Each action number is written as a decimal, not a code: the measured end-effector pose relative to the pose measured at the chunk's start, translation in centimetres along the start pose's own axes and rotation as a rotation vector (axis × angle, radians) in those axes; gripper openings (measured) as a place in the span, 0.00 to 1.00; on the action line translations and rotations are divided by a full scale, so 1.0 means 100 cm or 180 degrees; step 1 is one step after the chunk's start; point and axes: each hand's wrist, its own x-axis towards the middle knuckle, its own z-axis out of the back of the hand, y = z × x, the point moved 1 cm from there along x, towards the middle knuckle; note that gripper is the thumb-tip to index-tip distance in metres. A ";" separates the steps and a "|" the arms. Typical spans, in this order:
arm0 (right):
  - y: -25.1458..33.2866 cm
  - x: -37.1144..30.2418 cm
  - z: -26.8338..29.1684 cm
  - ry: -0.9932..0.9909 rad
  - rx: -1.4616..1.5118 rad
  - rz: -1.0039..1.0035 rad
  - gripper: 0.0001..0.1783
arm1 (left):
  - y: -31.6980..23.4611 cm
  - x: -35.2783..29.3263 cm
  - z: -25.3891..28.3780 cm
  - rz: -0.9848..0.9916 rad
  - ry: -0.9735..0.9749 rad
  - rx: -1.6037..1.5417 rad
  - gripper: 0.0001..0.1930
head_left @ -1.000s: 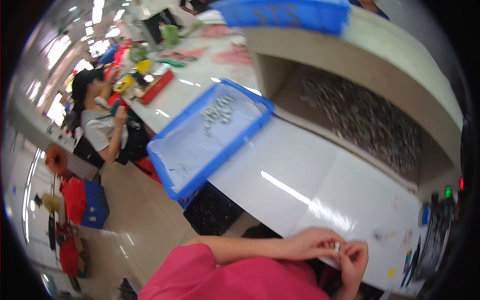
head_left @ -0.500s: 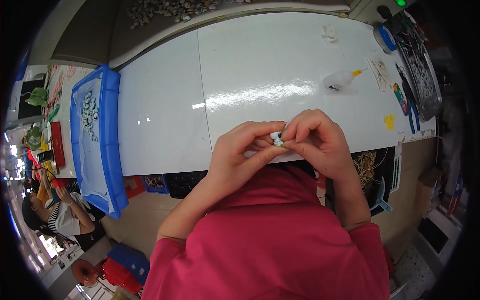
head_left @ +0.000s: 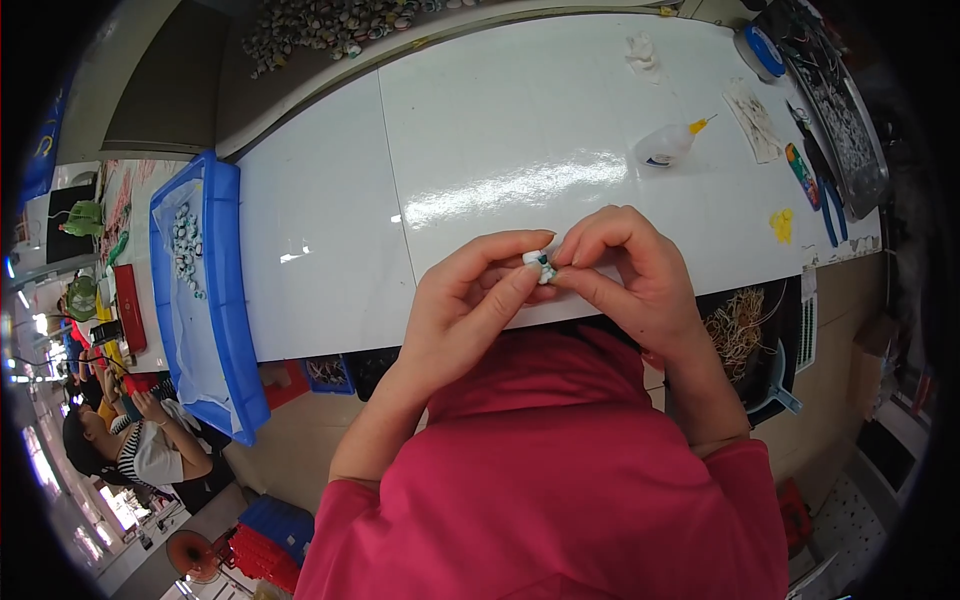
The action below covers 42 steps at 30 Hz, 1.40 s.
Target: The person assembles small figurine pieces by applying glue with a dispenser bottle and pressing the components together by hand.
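Between my two hands, just above the front edge of the white table, is a small white figurine (head_left: 543,267) with dark and teal patches. My left hand (head_left: 468,300) grips it from the left between thumb and fingers. From the other side my right hand (head_left: 630,270) is closed, thumb and index fingertips pinched at the figurine's right edge. Fingers hide part of the piece, so its exact shape does not show. To the right on the table lies a clear squeeze bottle (head_left: 668,146) with a yellow needle tip.
A blue tray (head_left: 232,290) with several small white-and-teal pieces stands at left. On the right lie a folded cloth (head_left: 752,120), pliers (head_left: 830,205), a yellow scrap (head_left: 781,226), a blue tape roll (head_left: 764,52) and a metal tray (head_left: 858,165). A co-worker (head_left: 150,440) sits at far left.
The figurine is turned in my fingers, now showing more of its teal patches. Both hands have shifted slightly left and up in the picture, and the whole view has tilted a little.
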 end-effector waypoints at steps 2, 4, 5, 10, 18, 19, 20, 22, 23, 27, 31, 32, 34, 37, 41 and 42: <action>0.004 0.001 0.001 -0.0019 -0.0116 0.0009 0.07 | -0.004 0.002 -0.001 0.0022 0.0060 -0.0077 0.15; 0.013 0.000 0.001 0.0041 -0.0070 -0.0193 0.11 | -0.006 0.004 -0.002 0.0117 -0.0019 -0.0362 0.14; 0.014 -0.002 -0.003 0.0013 -0.0134 -0.0176 0.11 | -0.007 -0.001 -0.001 0.0082 0.0040 -0.0386 0.14; 0.014 -0.008 -0.002 -0.0381 -0.0160 0.0394 0.09 | -0.005 -0.008 0.015 0.0386 -0.0763 -0.0667 0.14; 0.028 -0.001 -0.007 -0.0138 -0.1123 -0.0113 0.16 | -0.012 0.004 0.011 0.0412 -0.0476 -0.0817 0.14; 0.025 0.003 -0.011 -0.0021 -0.1129 -0.0220 0.17 | -0.011 0.005 0.013 0.0409 -0.0463 -0.0868 0.13; 0.023 0.006 -0.014 0.0090 -0.1139 -0.0324 0.18 | -0.010 0.005 0.015 0.0415 -0.0492 -0.0872 0.13; 0.019 0.010 -0.018 0.0098 -0.0930 -0.0317 0.18 | -0.010 0.003 0.018 0.0383 -0.0382 -0.0983 0.13; 0.017 0.011 -0.021 0.0086 -0.0736 -0.0294 0.18 | -0.010 0.002 0.021 0.0389 -0.0391 -0.0988 0.13; 0.015 0.015 -0.029 0.0067 -0.0435 -0.0448 0.18 | -0.008 -0.002 0.026 0.0415 -0.0219 -0.0991 0.12; 0.013 0.016 -0.034 0.0035 -0.0248 -0.0552 0.19 | -0.006 -0.003 0.025 0.0369 -0.0288 -0.1062 0.11; 0.012 0.016 -0.034 0.0083 -0.0323 -0.0558 0.19 | -0.006 -0.002 0.026 0.0368 -0.0291 -0.1066 0.11; 0.010 0.017 -0.031 0.0139 -0.0290 -0.0569 0.20 | -0.006 -0.001 0.026 0.0399 -0.0209 -0.1057 0.11; 0.010 0.017 -0.029 0.0203 -0.0240 -0.0600 0.21 | -0.008 -0.001 0.025 0.0461 -0.0219 -0.1098 0.11; 0.011 0.017 -0.027 0.0264 -0.0261 -0.0579 0.21 | -0.008 0.000 0.026 0.0481 -0.0218 -0.1122 0.11; 0.010 0.017 -0.027 0.0265 -0.0259 -0.0578 0.21 | -0.007 0.000 0.026 0.0477 -0.0190 -0.1113 0.11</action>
